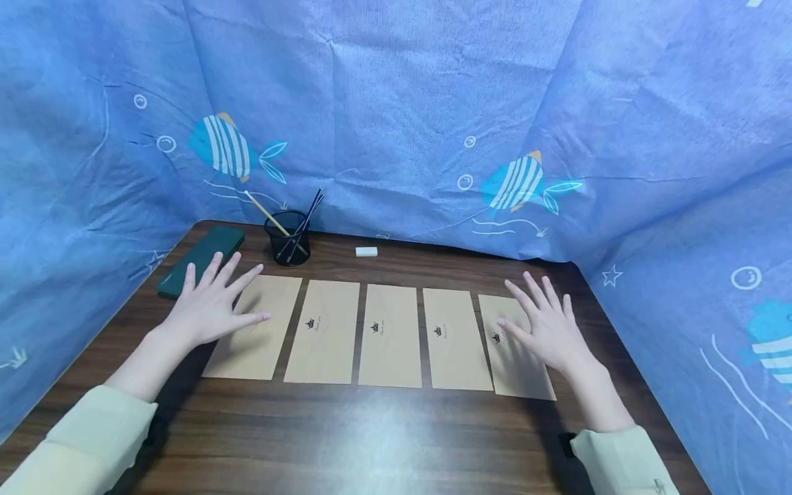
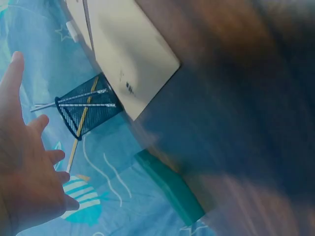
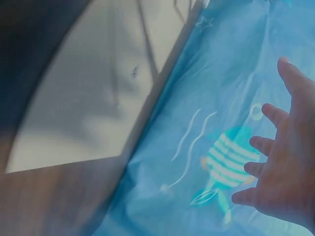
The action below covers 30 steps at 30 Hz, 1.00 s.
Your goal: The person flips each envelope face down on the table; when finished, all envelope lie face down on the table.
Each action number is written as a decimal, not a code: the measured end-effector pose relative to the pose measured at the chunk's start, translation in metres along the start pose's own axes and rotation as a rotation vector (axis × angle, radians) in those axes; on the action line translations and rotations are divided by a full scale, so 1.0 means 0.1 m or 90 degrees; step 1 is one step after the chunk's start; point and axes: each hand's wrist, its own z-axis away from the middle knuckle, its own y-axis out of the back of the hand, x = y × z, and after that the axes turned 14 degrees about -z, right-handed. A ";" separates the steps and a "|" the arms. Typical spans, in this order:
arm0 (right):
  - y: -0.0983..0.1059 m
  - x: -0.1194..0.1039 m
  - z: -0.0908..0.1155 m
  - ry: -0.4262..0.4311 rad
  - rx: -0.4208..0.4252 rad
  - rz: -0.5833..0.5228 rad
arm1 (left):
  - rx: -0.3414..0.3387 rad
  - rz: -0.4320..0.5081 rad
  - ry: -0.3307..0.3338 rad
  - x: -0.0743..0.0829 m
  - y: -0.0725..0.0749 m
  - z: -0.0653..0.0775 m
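Observation:
Several flat tan paper rectangles [image 1: 390,344] lie side by side in a row across the dark wooden table, most showing a small black crown print. Whether they are envelopes, cards or bags I cannot tell. My left hand [image 1: 207,309] hovers with spread fingers over the leftmost tan paper [image 1: 262,344], near a dark green case [image 1: 207,258]. Over the rightmost tan paper [image 1: 526,375], my right hand [image 1: 551,330] is also held with fingers spread. Both hands hold nothing and cast shadows on the papers. The left wrist view shows the left hand [image 2: 32,172] with fingers extended.
At the back left stands a black mesh pen cup [image 1: 289,240] holding several thin sticks or pencils. A small white block [image 1: 366,251] lies near the table's back edge. Blue cloth [image 1: 402,124] printed with fish hangs behind and at both sides of the wooden table [image 1: 346,440].

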 end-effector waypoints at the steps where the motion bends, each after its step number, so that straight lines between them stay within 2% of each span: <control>1: 0.02 -0.05 -0.04 0.007 -0.001 0.002 | 0.000 0.000 0.000 -0.01 0.01 -0.01; 8: 0.06 -0.42 -0.28 0.072 -0.009 -0.006 | -0.017 -0.006 -0.001 -0.08 0.07 -0.08; 15: -0.02 -0.91 -0.47 0.148 -0.055 -0.038 | -0.023 0.002 -0.005 -0.16 0.03 -0.11; 22: -0.32 -1.36 -0.62 0.206 -0.073 -0.037 | -0.005 0.025 -0.032 -0.24 -0.12 -0.12; 27: -0.62 -1.66 -0.69 0.255 -0.109 -0.035 | 0.007 0.083 -0.076 -0.28 -0.25 -0.11; 30: -0.81 -1.81 -0.71 0.290 -0.140 -0.019 | -0.002 0.118 -0.093 -0.28 -0.31 -0.11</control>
